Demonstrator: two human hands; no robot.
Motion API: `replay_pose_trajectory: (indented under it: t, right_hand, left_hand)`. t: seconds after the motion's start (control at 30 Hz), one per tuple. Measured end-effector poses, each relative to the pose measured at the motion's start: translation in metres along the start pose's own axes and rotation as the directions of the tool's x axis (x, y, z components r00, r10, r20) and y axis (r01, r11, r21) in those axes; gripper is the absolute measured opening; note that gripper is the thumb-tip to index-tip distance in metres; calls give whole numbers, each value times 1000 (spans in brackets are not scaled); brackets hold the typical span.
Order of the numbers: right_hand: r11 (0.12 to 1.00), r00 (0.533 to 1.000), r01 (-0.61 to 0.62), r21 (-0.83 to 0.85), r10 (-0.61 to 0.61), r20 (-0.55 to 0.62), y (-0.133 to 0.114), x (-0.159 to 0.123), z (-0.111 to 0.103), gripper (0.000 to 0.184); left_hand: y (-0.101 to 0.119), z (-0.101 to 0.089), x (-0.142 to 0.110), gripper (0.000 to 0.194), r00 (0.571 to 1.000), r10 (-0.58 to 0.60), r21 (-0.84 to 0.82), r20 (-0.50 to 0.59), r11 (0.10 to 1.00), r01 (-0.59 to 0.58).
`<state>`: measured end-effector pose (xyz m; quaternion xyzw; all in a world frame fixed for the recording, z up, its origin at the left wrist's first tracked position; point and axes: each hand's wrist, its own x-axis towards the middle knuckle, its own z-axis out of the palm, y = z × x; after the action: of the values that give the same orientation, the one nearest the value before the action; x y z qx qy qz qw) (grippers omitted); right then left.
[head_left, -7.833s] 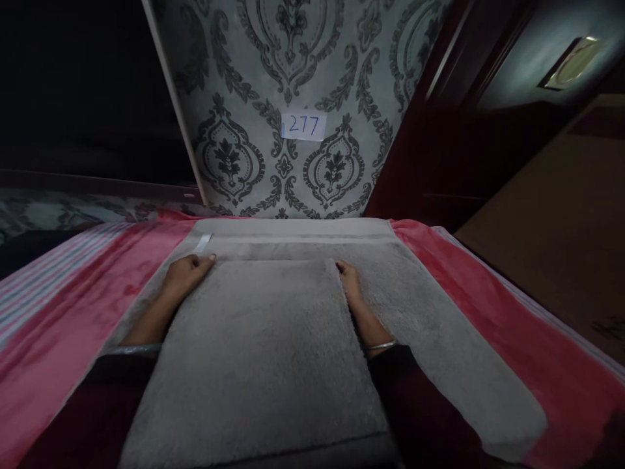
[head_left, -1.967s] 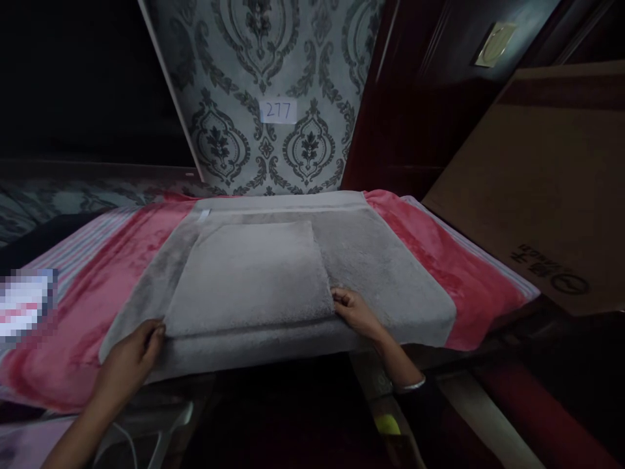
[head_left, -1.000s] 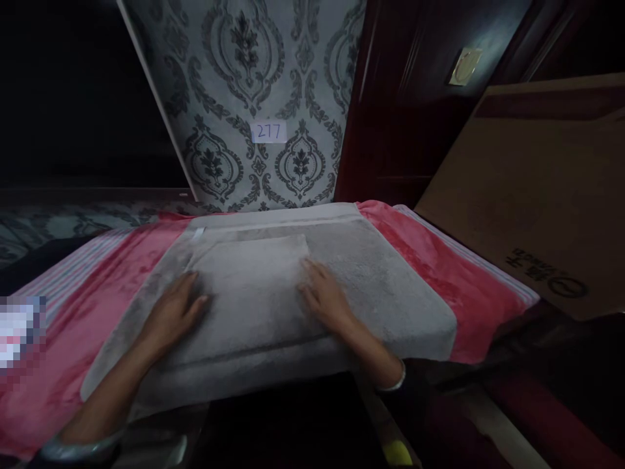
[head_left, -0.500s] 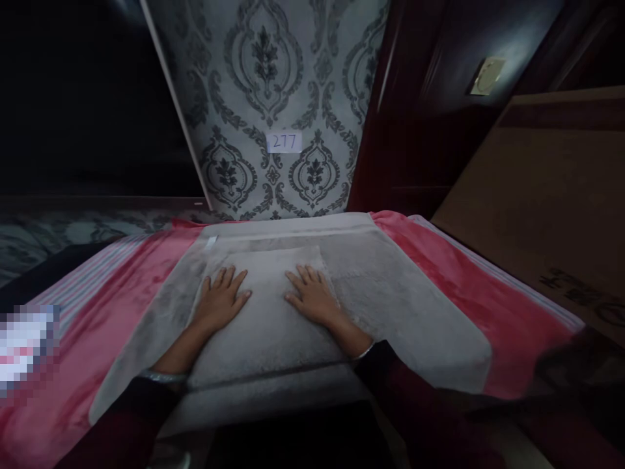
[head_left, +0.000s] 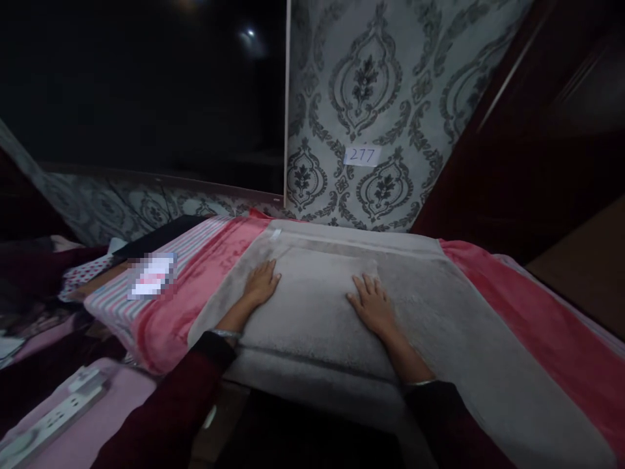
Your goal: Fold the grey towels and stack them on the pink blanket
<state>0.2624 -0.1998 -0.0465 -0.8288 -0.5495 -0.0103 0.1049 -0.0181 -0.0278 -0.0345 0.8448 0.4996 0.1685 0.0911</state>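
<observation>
A folded grey plush cloth (head_left: 315, 303) lies flat in the middle, on a larger grey plush cover (head_left: 449, 319) spread over the surface. My left hand (head_left: 261, 283) rests palm down along the left edge of the folded cloth, fingers stretched out. Palm down at its right edge lies my right hand (head_left: 374, 303), fingers spread. Neither hand grips anything. A small white tag (head_left: 276, 234) shows near the far left corner of the grey cover.
Red plush fabric (head_left: 527, 306) and a striped cloth (head_left: 195, 244) lie under the grey cover. A blurred-out item (head_left: 152, 276) sits on the left. Behind stands a large dark screen (head_left: 146, 85). At lower left is a white power strip (head_left: 58, 410); a cardboard box (head_left: 586, 260) is at right.
The camera view has turned left, so the scene has shifted right and more of the left side shows. Both hands stay flat on the cloth, and the left hand lies nearer its left edge.
</observation>
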Motion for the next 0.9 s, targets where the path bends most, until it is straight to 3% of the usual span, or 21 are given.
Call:
replay_pose_trajectory:
  t: [0.13,0.2,0.33,0.5,0.67,0.77,0.9]
  right_hand:
    - [995,996,-87,46,88,-18,10,0,6,62]
    - [993,995,-96,66,98,-24,13,-1,8,63]
    - [992,994,-101,71,104,-43,19,-3,5,61]
    - [980,982,-175,90,180,-48,27,-5,-9,55]
    - [945,963,-266,193,270,4,30,-6,-20,51]
    - [935,958,-280,216,287,0,31,-4,-22,47]
    - [932,956,-287,222,295,-5,31,-6,-24,48]
  left_hand:
    - [-17,7,-13,49,986,29,-191,-161,980,-60]
    - [-19,8,-17,47,981,-47,-353,-191,935,-24]
    - [-21,5,-11,43,962,-231,-596,-147,797,100]
    - [-28,-4,4,35,952,-303,-682,-39,705,197]
    - [-25,-6,12,41,943,-331,-695,37,669,262]
    - [-19,-3,12,38,928,-372,-658,-28,706,263]
    - [-13,-3,6,35,935,-336,-609,-113,767,202]
